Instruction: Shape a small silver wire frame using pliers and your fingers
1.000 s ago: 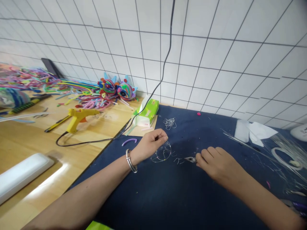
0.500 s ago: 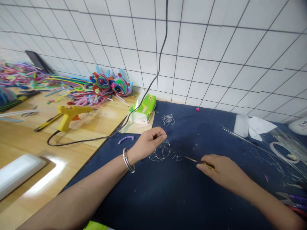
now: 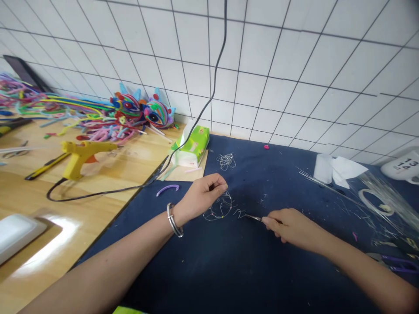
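Observation:
My left hand [image 3: 207,194] is closed in a pinch at the top of a rounded thin-wire frame [image 3: 209,217] with small coloured dots along it. The frame hangs just above or rests on the dark blue cloth; I cannot tell which. In my right hand [image 3: 283,222] is a pair of slim needle-nose pliers [image 3: 253,217], their handles mostly hidden by the fingers. The pliers' tip points left and meets or nearly meets a bent end of wire [image 3: 241,213] beside the frame.
A tangle of wire [image 3: 226,161] and a green tissue pack [image 3: 198,141] lie behind my left hand. The yellow glue gun [image 3: 78,159] is on the wood at left, its cord crossing toward the cloth. Loose wires [image 3: 381,192], scissors [image 3: 393,261] and a mug [image 3: 401,168] are at right.
My right hand has moved left, bringing the pliers' tip to the bent wire end. My left hand keeps its pinch on the frame. The view has shifted slightly.

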The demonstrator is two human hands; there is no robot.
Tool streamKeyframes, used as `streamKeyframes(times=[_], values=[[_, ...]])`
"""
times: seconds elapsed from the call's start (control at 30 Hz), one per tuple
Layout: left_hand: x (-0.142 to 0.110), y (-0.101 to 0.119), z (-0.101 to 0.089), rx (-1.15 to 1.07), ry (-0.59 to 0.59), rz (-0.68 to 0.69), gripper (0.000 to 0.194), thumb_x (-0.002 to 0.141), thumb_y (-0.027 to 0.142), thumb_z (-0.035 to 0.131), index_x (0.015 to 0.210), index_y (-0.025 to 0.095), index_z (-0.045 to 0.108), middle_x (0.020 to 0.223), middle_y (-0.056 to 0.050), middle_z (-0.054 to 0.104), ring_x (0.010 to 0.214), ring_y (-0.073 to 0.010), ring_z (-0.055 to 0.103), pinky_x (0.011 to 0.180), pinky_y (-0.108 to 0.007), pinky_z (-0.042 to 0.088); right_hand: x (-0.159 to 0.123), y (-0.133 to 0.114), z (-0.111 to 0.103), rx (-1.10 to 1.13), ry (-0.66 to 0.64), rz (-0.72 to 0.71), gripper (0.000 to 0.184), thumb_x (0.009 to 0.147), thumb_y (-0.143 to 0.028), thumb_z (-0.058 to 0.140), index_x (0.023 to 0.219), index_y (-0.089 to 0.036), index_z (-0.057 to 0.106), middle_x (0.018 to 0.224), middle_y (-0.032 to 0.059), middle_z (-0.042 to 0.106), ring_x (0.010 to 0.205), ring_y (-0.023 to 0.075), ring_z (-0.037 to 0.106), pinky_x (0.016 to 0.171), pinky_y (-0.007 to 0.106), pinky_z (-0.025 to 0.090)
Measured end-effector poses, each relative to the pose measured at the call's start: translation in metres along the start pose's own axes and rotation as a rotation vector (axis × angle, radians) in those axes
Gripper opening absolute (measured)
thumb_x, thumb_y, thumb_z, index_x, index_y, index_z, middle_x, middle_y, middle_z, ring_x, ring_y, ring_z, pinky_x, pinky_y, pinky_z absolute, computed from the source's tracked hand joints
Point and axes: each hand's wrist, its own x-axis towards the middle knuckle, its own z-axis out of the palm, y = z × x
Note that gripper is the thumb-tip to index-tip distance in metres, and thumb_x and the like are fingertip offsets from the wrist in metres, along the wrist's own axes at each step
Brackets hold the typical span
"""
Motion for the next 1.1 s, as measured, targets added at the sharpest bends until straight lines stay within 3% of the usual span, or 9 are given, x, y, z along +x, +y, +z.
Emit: streamKeyframes(times=[0.2,0.5,0.6,0.93,1.1], values=[[-0.001,0.000,0.000,0.001,0.008,0.011,0.014,0.084,0.027,0.046,0.075,0.016,0.052,0.064,0.003,0.046,0.058,-0.0090,0.041,0.056,-0.022,0.035,0.002,-0.002,0.000,0.011,-0.025,0.034,0.050,0.087,-0.052,0.027,0.075,-0.018,0.062,0.068,0.0052,0.060,0.055,0.0133,0.054,0.049,0.023,0.034],[-0.003,0.004,0.002,-0.046,0.017,0.026,0.016,0.084,0.028,0.046,0.075,0.016,0.052,0.063,0.003,0.044,0.057,-0.0089,0.039,0.056,-0.022,0.034,0.001,0.004,0.009,-0.057,0.083,-0.016,0.039,0.088,-0.047,0.032,0.072,-0.020,0.056,0.067,0.0018,0.060,0.060,0.0140,0.055,0.054,0.023,0.034],[-0.004,0.006,0.002,-0.085,0.023,0.025,0.016,0.084,0.027,0.046,0.075,0.016,0.051,0.062,0.003,0.043,0.057,-0.0089,0.038,0.056,-0.021,0.034,-0.005,0.003,0.010,-0.111,0.195,-0.043,0.036,0.088,-0.043,0.033,0.068,-0.020,0.052,0.063,-0.0001,0.058,0.057,0.0127,0.053,0.052,0.022,0.033],[-0.005,0.006,0.006,-0.217,0.055,0.032,0.017,0.085,0.030,0.046,0.077,0.015,0.051,0.062,0.004,0.037,0.056,-0.0086,0.034,0.053,-0.021,0.030,-0.003,-0.003,0.019,-0.315,0.815,-0.307,0.023,0.088,-0.035,0.040,0.089,-0.020,0.058,0.072,0.0016,0.056,0.064,0.0132,0.053,0.057,0.024,0.037],[-0.005,0.007,0.008,-0.241,0.049,0.036,0.016,0.085,0.030,0.048,0.078,0.015,0.050,0.065,0.003,0.039,0.059,-0.0089,0.036,0.056,-0.021,0.032,0.000,0.007,0.024,-0.299,0.900,-0.375,0.021,0.087,-0.031,0.043,0.092,-0.018,0.058,0.076,0.0026,0.057,0.068,0.0127,0.054,0.062,0.023,0.038]])
